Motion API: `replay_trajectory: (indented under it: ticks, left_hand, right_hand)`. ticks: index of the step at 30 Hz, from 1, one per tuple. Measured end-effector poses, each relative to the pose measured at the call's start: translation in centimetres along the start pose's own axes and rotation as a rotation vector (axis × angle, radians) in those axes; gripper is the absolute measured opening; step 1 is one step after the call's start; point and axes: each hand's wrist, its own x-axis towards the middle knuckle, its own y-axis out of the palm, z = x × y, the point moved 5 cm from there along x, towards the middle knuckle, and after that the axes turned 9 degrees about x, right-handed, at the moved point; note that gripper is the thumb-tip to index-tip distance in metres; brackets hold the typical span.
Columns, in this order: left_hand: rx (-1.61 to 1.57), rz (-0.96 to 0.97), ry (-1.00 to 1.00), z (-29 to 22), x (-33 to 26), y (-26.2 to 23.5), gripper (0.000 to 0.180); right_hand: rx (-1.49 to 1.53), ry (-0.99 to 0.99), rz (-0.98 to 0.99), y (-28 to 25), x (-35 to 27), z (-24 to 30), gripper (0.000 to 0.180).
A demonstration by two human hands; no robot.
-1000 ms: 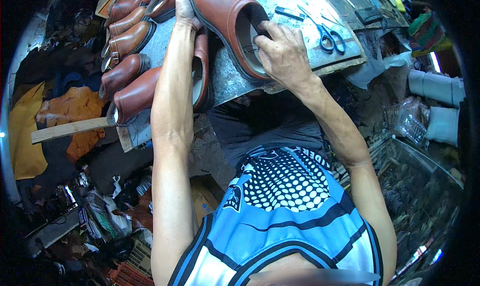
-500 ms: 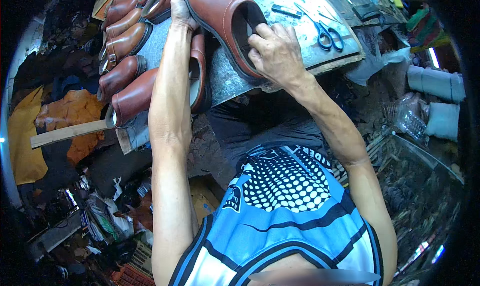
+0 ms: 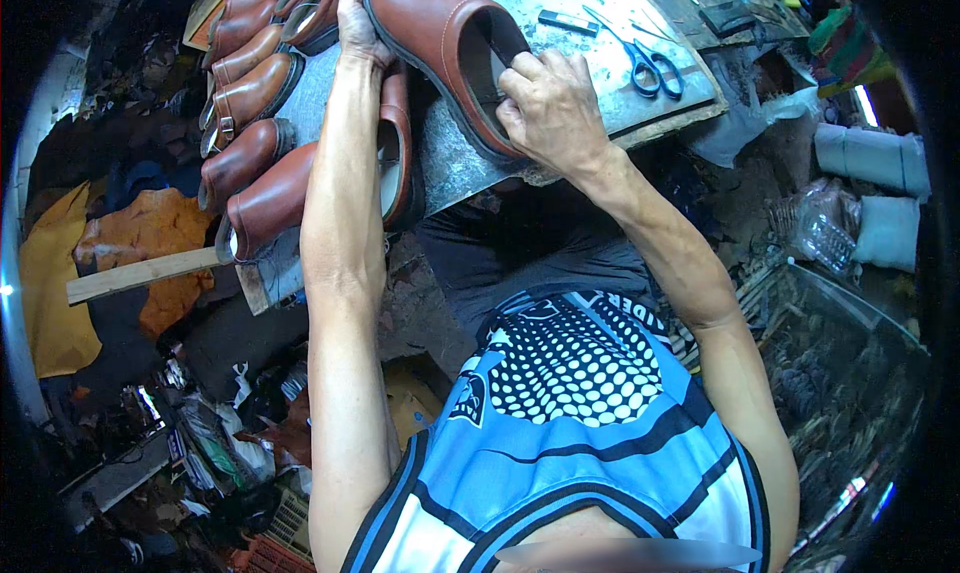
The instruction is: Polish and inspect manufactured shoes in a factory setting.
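Observation:
A brown leather slip-on shoe (image 3: pixel 418 15) with pale stitching is held tilted above the metal-topped table, its opening facing toward me. My left hand (image 3: pixel 360 31) is closed around its far left side, fingers partly hidden behind the shoe. At the heel end, my right hand (image 3: pixel 552 111) is closed on the rim of the opening, with curled fingers reaching over the edge; their tips are hidden. Under my left forearm lies another brown shoe (image 3: pixel 398 148), partly covered. Blue-handled scissors (image 3: pixel 652 71) rest to the right of my right hand, close to a small dark flat bar (image 3: pixel 568 23).
Several brown shoes (image 3: pixel 255 91) line the table's left side. A wooden strip (image 3: pixel 150 273) juts out at left over leather pieces (image 3: pixel 150 228). White wrapped bundles (image 3: pixel 872 161) lie at right, and a plastic crate (image 3: pixel 285 523) stands at lower left. The metal table top (image 3: pixel 470 188) ends before my lap.
Both hands keep their hold on the shoe. The shoe and right hand appear slightly further left, and the surroundings have shifted a little in the view.

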Motion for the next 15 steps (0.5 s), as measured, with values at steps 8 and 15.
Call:
replay_trajectory:
  ticks: [8, 15]
  left_hand:
    - [-0.195, -0.035, -0.123, -1.8, -1.6, -0.6, 0.053]
    - [-0.174, -0.08, -0.089, -1.5, -1.4, -1.4, 0.054]
  right_hand:
    - [0.085, -0.02, -0.007, -0.4, 0.3, 0.8, 0.027]
    - [0.112, -0.046, 0.042, -0.8, 1.0, 2.0, 0.026]
